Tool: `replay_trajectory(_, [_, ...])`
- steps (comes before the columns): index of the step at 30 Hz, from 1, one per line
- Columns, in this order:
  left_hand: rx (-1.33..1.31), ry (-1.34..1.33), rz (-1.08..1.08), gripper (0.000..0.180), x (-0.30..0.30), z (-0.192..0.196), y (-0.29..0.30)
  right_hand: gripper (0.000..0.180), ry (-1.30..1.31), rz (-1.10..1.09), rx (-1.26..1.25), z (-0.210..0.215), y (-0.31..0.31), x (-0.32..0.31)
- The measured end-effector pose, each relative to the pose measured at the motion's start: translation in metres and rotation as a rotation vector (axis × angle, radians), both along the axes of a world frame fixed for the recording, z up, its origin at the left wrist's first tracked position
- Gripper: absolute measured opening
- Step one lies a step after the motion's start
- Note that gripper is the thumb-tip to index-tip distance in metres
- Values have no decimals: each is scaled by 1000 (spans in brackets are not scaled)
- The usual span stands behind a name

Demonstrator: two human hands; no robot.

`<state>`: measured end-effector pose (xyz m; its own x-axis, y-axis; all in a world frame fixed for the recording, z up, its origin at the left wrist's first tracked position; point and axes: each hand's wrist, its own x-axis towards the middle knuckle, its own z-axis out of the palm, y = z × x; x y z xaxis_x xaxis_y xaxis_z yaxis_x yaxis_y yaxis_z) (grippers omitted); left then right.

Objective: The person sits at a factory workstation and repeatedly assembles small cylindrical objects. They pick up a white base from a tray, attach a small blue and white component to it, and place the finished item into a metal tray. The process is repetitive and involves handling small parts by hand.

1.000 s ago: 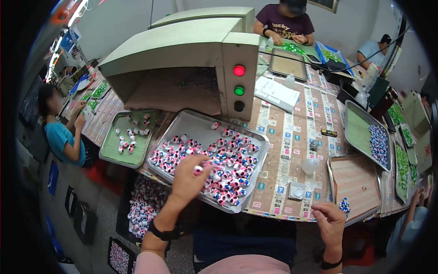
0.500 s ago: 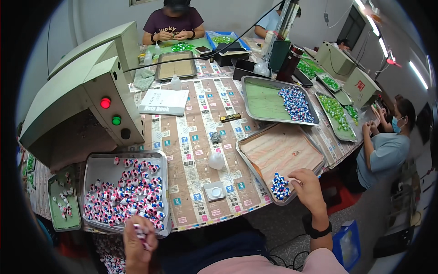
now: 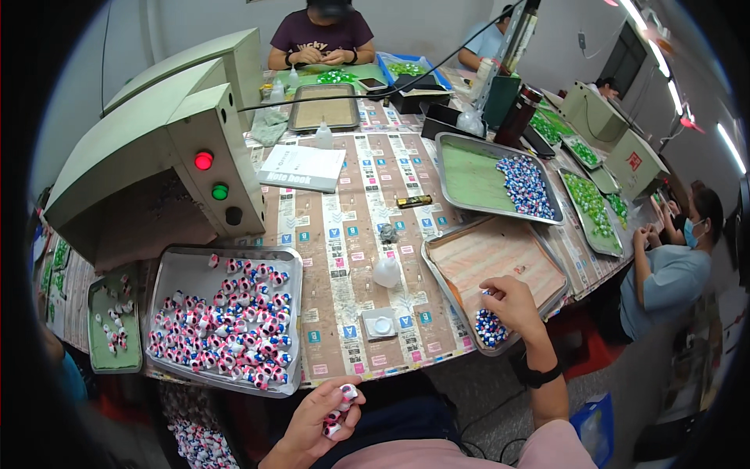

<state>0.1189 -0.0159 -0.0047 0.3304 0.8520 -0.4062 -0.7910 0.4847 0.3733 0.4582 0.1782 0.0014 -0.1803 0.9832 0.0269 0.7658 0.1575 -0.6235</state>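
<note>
– Around the left hand (image 3: 311, 416)?
– A white bulb (image 3: 386, 273) and square dish (image 3: 380, 326) at 1 o'clock, a loaded tray (image 3: 298, 313) at 10. That hand's fingers curl round pink-and-white pieces (image 3: 341, 408) by the worktop's (image 3: 336, 234) near edge.
– And the right hand (image 3: 516, 306)?
– At 2 o'clock, fingers bent over blue-and-white pieces (image 3: 490, 330) in a lined tray (image 3: 442, 283); gripping any, I can't tell. A worktop strip runs between the trays' rims.
</note>
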Motion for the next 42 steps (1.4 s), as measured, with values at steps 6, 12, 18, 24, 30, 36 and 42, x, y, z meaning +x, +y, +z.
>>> replay_trajectory(6, [-25, -92, 30, 34, -5, -14, -4, 21, 705, 48, -439, 19, -31, -21])
replay_trajectory(12, [-64, -171, 21, 39, -2, -8, 2, 19, 933, 184, -555, 18, -62, -67])
replay_trajectory(18, [4, -229, 28, 36, -1, -13, 0, 17, 958, 130, -648, 14, -72, -99])
replay_trajectory(24, [39, -162, 39, 32, -2, -16, -2, 19, 880, 102, -551, 15, -68, -111])
replay_trajectory(30, [70, 61, 31, 30, -4, -7, -1, 19, 612, 157, -342, 12, -58, -123])
replay_trajectory(36, [15, 116, 53, 30, 0, -10, -1, 15, 233, 363, 41, 7, -45, -145])
replay_trajectory(42, [22, 107, 77, 29, -1, -10, -3, 12, 45, 420, 146, 0, -40, -153])
